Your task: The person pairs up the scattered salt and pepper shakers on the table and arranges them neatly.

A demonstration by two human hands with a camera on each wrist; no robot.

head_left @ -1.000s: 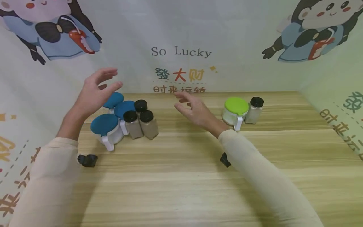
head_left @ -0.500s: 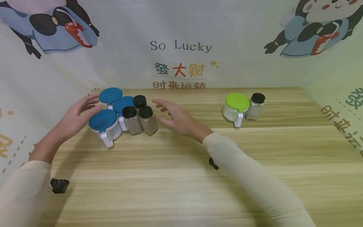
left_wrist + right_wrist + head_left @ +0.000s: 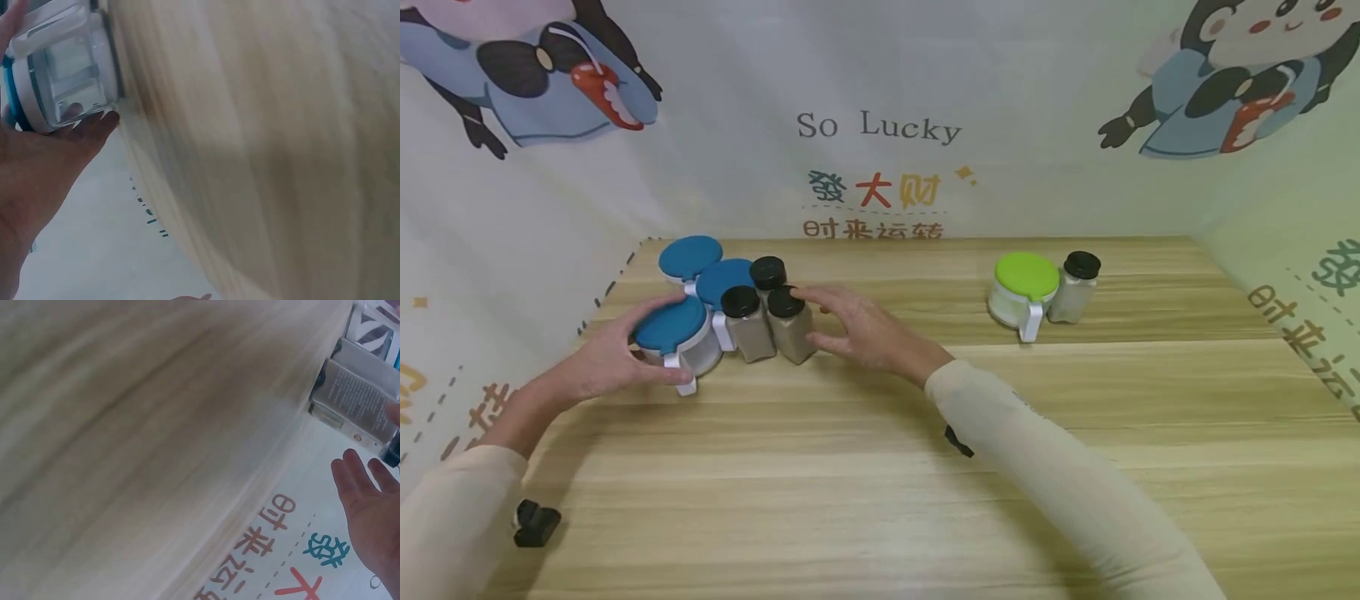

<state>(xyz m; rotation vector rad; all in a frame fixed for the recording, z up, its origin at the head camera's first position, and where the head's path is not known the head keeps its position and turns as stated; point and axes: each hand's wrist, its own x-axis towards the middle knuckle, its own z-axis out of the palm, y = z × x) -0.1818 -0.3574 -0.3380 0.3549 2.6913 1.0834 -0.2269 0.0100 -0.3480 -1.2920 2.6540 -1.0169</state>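
At the left of the table, my left hand (image 3: 602,358) curves round the front blue-lidded seasoning jar (image 3: 700,350), thumb in front by its white handle and fingers on the far side. In the left wrist view the hand (image 3: 37,169) lies against the clear jar body (image 3: 72,72). My right hand (image 3: 872,329) is beside the front black-capped spice bottle (image 3: 792,333), fingers extended near its cap and thumb near its side. The right wrist view shows that hand's fingers (image 3: 353,475) spread, apart from the bottle (image 3: 356,400); whether the thumb touches it is unclear.
Two more blue-lidded jars, one at the back (image 3: 691,257), and two more black-capped bottles, one at the left (image 3: 751,333), crowd this cluster. A green-lidded jar (image 3: 1026,279) and another bottle (image 3: 1075,292) stand at the right. A printed curtain (image 3: 880,67) hangs behind the table (image 3: 880,483).
My left hand has come down from above the cluster, out to the left, then round the front blue-lidded jar. My right hand has moved left to the front spice bottle.
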